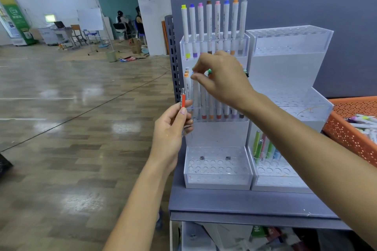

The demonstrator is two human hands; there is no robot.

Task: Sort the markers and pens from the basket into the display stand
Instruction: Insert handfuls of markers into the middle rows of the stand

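Pinching orange pen point(183, 99) upright in left hand point(171, 128), nipping the top of a white marker point(196, 96) with curled right hand point(220, 75), cap mostly hidden.

Grey desk point(224, 201) at near right, backed by a grey partition panel point(306, 6). A dark perforated upright point(173, 47) stands at the panel's left edge. Glossy wood-pattern floor point(71, 128) spans the left. Far side: white pillar point(151, 6), whiteboard point(90, 18) on a wheeled stand, green-fronted machine point(16, 20), two people point(121, 18), pale bin point(111, 56), cardboard box point(135, 46). Papers point(265, 234) lie below the desk.
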